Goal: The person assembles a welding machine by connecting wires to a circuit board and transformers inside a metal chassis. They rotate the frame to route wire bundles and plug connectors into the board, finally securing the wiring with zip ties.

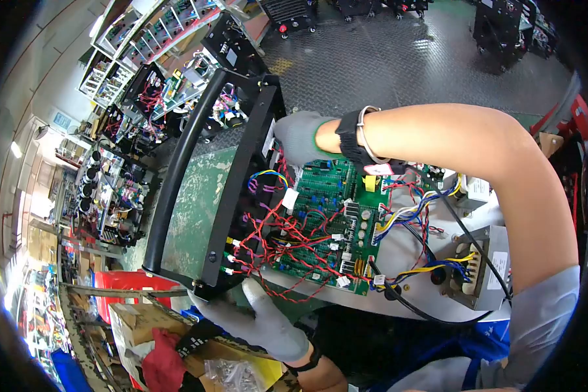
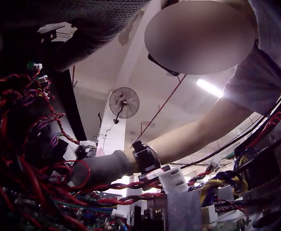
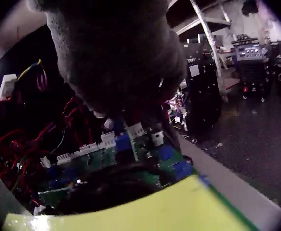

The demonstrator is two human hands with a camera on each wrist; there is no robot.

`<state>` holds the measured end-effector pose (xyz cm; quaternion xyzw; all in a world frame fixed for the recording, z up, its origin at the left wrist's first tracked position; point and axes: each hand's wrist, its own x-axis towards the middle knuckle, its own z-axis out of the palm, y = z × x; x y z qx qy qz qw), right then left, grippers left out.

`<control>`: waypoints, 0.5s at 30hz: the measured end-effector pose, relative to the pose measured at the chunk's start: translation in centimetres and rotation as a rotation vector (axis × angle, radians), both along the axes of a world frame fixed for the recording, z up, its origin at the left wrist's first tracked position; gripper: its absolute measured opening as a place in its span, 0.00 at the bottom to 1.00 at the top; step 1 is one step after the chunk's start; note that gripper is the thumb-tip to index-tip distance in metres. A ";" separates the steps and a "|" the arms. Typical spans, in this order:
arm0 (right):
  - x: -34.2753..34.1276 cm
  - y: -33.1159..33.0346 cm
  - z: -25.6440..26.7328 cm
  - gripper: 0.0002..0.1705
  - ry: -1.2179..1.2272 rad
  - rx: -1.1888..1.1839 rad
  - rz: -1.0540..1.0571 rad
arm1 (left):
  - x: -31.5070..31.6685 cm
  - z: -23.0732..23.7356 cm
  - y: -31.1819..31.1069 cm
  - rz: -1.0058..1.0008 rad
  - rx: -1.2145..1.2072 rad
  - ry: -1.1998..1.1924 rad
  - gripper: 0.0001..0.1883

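An opened machine chassis lies on its side, with a black front panel (image 1: 242,196) and a long tubular handle (image 1: 183,176). Behind the panel is a green circuit board (image 1: 323,196) crossed by twisted red and black wires (image 1: 287,238). My gloved left hand (image 1: 261,320) holds the panel's near end, thumb on the inner side and fingers reaching under the corner. At the board's far end, my gloved right hand (image 1: 300,137) reaches in beside the panel. In the right wrist view its fingers come down close to white connectors (image 3: 107,139); I cannot tell what they hold.
A metal-cased power unit (image 1: 480,268) with yellow and blue wires sits at the right of the chassis base. Below left stands a cardboard box (image 1: 130,333) with a red cloth (image 1: 163,359) and plastic bags. More black machines (image 1: 291,16) stand on the floor behind.
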<state>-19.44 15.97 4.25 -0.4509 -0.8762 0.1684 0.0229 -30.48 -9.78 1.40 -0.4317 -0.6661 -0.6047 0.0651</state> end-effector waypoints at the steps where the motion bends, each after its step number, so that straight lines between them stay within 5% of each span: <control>1: -0.3 -0.1 -0.3 0.16 0.066 -0.039 -0.101 | 0.0 0.0 0.0 0.005 -0.003 0.003 0.37; 11: -3.6 1.2 -4.2 0.14 -0.034 0.175 -0.265 | 0.6 0.5 0.0 -0.031 -0.005 -0.024 0.36; 12: -3.9 1.4 -4.1 0.12 -0.328 0.205 -0.218 | 0.5 0.4 0.0 -0.034 -0.007 -0.021 0.36; 13: -3.4 1.1 -4.4 0.12 -0.069 0.190 -0.306 | 0.3 0.4 0.0 -0.036 -0.006 -0.019 0.36; 15: -1.9 0.2 -2.9 0.14 -0.004 0.185 -0.163 | 0.2 0.4 0.2 -0.070 0.025 -0.007 0.36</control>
